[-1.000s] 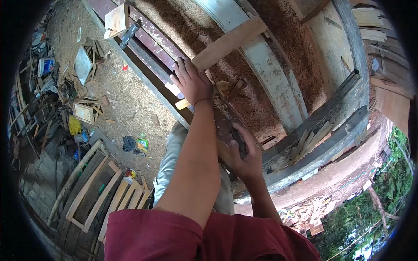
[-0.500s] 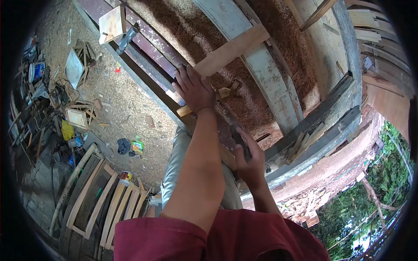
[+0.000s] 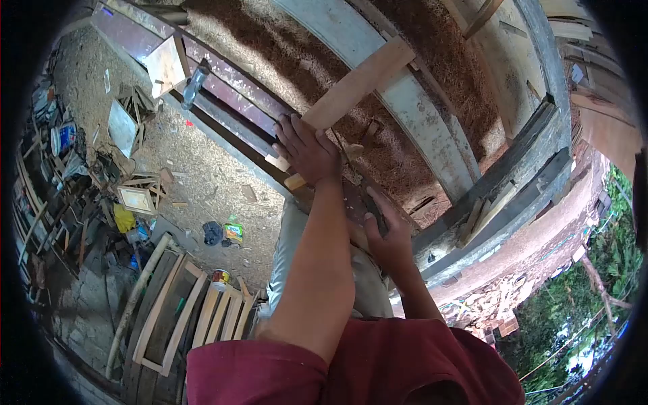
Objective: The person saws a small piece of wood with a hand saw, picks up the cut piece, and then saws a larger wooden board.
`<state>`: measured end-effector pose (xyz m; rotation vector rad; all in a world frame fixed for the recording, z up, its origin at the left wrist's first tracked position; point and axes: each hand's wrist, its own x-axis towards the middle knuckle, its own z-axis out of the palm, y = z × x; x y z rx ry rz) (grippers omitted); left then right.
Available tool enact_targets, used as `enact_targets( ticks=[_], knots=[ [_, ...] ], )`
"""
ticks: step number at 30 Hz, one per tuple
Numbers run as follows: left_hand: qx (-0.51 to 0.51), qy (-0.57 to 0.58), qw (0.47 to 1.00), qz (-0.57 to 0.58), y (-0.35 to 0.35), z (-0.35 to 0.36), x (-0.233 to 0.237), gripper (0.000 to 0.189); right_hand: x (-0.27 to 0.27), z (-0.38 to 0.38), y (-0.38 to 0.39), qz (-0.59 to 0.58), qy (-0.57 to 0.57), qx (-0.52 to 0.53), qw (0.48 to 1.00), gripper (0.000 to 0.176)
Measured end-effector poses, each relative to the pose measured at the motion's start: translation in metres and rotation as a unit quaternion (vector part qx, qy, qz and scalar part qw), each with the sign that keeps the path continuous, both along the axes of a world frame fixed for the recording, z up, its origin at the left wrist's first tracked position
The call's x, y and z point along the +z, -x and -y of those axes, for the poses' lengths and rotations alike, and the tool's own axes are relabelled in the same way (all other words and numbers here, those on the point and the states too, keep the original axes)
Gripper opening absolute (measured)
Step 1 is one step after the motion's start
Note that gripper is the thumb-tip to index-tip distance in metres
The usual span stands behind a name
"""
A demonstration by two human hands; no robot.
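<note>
My left hand (image 3: 309,150) lies palm down with fingers outstretched on a narrow wooden strip (image 3: 295,181), at the edge of a worn maroon-painted bench (image 3: 233,79). The strip's pale end shows left of my wrist; most of it is under my hand. Close by on the right, my right hand (image 3: 390,236) is closed around a dark-handled tool (image 3: 372,208). A thin dark edge runs from it toward the strip, but its kind I cannot make out. A hammer (image 3: 194,86) rests on the bench beside a small wooden block (image 3: 166,66).
A flat board (image 3: 361,84) crosses a long whitish plank (image 3: 422,125) beyond my hands. Wood shavings cover the floor. Small wooden frames (image 3: 137,200) and several slatted pieces (image 3: 223,314) stand to the left. A dark beam (image 3: 520,158) borders the right.
The view has shifted slightly, moving floor items right and down in the picture. My right hand has turned a little and its tool shows less. My left hand stays on the strip.
</note>
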<state>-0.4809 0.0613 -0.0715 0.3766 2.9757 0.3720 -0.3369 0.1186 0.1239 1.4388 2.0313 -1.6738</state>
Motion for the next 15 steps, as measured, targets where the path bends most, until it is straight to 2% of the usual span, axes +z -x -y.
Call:
enact_targets(
  ticks=[7,10,15],
  knots=[
    [0.001,0.001,1.0,-0.008,0.001,-0.005,-0.001,0.066,-0.01,0.006,0.01,-0.021,-0.033,-0.029,0.999,0.044],
    [-0.003,0.022,1.0,0.002,0.003,-0.005,0.002,0.066,-0.001,0.0,0.017,-0.007,-0.007,-0.043,0.999,0.044],
    [-0.011,0.003,1.0,0.01,0.004,-0.003,0.003,0.066,-0.026,0.001,0.02,0.004,-0.034,-0.011,0.999,0.044]
  ],
)
